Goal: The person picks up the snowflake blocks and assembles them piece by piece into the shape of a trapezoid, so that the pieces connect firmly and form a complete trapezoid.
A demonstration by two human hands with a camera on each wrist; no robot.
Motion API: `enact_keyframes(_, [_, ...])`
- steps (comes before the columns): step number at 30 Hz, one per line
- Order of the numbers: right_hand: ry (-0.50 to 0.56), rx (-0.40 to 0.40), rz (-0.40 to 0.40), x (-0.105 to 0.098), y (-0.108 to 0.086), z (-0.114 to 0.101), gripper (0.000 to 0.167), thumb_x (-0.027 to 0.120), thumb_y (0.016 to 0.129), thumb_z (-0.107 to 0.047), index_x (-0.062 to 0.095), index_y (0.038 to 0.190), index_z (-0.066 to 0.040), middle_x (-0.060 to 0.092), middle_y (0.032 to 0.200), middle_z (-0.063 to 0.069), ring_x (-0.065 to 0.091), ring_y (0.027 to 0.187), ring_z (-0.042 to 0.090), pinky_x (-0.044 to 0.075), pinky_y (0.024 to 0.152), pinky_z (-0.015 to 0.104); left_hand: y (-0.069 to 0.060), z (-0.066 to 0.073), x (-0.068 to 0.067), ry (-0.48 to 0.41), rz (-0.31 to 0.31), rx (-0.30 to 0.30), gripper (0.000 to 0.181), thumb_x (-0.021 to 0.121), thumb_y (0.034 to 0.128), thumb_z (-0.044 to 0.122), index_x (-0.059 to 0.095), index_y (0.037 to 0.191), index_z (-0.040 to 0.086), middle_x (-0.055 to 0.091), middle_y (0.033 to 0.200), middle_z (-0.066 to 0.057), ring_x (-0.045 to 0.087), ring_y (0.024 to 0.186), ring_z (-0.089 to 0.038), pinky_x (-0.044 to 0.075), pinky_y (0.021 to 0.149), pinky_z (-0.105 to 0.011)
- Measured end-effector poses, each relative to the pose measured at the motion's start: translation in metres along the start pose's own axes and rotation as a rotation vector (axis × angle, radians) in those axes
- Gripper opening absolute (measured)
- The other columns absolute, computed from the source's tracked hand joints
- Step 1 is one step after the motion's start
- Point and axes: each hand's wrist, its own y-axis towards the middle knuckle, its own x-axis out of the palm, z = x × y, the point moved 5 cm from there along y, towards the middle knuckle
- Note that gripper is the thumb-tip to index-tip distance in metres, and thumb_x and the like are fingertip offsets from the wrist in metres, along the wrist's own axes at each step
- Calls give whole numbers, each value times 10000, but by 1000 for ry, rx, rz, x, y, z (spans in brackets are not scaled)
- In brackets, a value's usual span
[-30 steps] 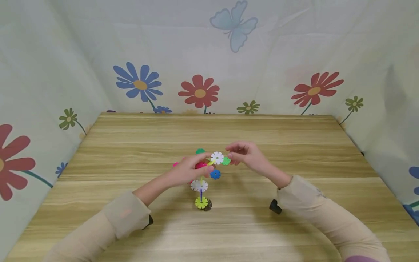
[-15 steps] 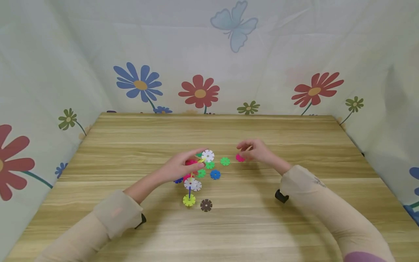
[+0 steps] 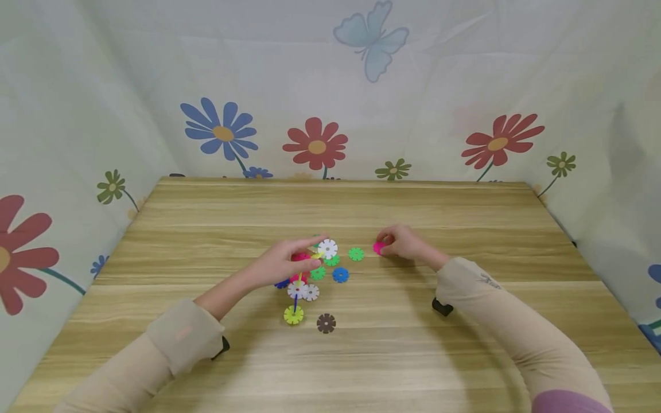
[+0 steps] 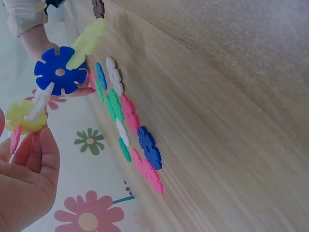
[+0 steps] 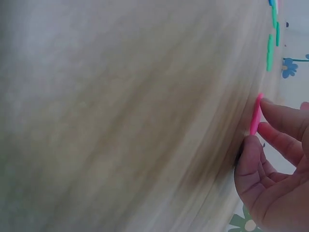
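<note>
The left hand (image 3: 276, 264) holds a chain of thin, round plastic discs (image 4: 60, 71) up above the counter (image 3: 454, 229). Each disc is flat, with little slots cut all around its edge, like a flower, and a small hole in the middle. The discs poke into each other's slots, so some stand crossways: yellow-green, dark blue, white, yellow and pink. The left fingers are partly bent, and they pinch the chain near its yellow disc.

The right hand (image 3: 408, 245) pinches a bright pink slotted plastic disc (image 5: 256, 115) down low by the counter. Its fingers are bent, nearly closed, with just the thin disc between thumb and fingertips.

Loose discs lie flat on the counter: a bright green one (image 3: 356, 254) near the pink disc, a light blue one (image 3: 341, 275), a white one (image 3: 311, 292), and a dark brown one (image 3: 326, 323) nearer the person. The counter has stripy wood lines. Behind it hangs a wrinkly pale cloth (image 3: 248, 63) with big printed flowers.
</note>
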Motion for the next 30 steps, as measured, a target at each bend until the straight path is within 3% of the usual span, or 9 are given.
enact_keyframes(6, [-86, 54, 23, 0, -5, -11, 245, 669, 748, -55, 615, 977, 15, 597, 825, 137, 520, 754, 203, 430, 641, 259, 0, -1, 0, 23, 1, -15, 539, 570, 852, 323, 372, 1348, 251, 654, 914, -77, 584, 691, -203, 430, 546, -250])
enact_keyframes(10, [-99, 72, 39, 1, -8, -15, 230, 671, 758, -54, 572, 958, 6, 585, 817, 122, 511, 724, 171, 418, 607, 224, 0, -2, 0, 35, 10, -11, 534, 573, 852, 315, 377, 1345, 254, 626, 1079, -87, 611, 840, -194, 476, 628, -257])
enact_keyframes(15, [20, 99, 42, 2, -13, -15, 195, 625, 780, 15, 513, 940, 12, 552, 780, 132, 544, 598, 159, 472, 521, 242, 0, -3, 0, 67, 30, 0, 523, 574, 851, 317, 388, 1338, 262, 529, 1251, -94, 515, 1127, -222, 489, 830, -330])
enact_keyframes(19, [132, 68, 61, 2, -17, -20, 149, 564, 794, 82, 499, 920, 37, 524, 777, 144, 565, 581, 159, 507, 520, 273, 0, -2, 0, 93, 49, 17, 515, 580, 849, 307, 403, 1330, 258, 541, 1236, -102, 503, 1145, -235, 481, 853, -346])
enact_keyframes(21, [160, 31, 81, 1, -20, -25, 133, 544, 798, 96, 504, 915, 47, 519, 786, 148, 554, 606, 147, 514, 535, 268, 0, -1, 0, 114, 58, 30, 515, 588, 844, 299, 411, 1325, 253, 554, 1221, -100, 562, 1046, -219, 504, 752, -280])
enact_keyframes(23, [192, 1, 98, -1, -23, -32, 131, 539, 798, 97, 513, 920, 56, 521, 800, 155, 545, 635, 137, 521, 555, 268, 0, 0, 1, 141, 66, 48, 517, 599, 837, 288, 419, 1321, 249, 559, 1214, -98, 601, 778, -178, 468, 585, -202])
enact_keyframes(26, [244, -36, 108, -4, -29, -46, 159, 540, 795, 91, 529, 953, 74, 544, 820, 176, 554, 659, 147, 535, 587, 318, 0, 3, 2, 192, 73, 84, 532, 617, 821, 286, 427, 1316, 243, 582, 1185, -78, 415, 490, -108, 327, 428, -171])
enact_keyframes(27, [268, -39, 105, -5, -31, -51, 172, 541, 797, 83, 532, 968, 75, 551, 831, 181, 565, 663, 161, 537, 599, 351, -1, 4, 3, 213, 75, 97, 535, 620, 817, 288, 430, 1315, 241, 618, 1122, -70, 330, 446, -103, 293, 405, -179])
enact_keyframes(30, [347, -40, 83, -5, -38, -66, 202, 545, 808, 57, 540, 1009, 79, 567, 858, 190, 594, 671, 213, 531, 634, 425, -1, 7, 5, 288, 92, 143, 541, 630, 803, 305, 444, 1306, 236, 645, 776, -1, 307, 434, -55, 298, 412, -168])
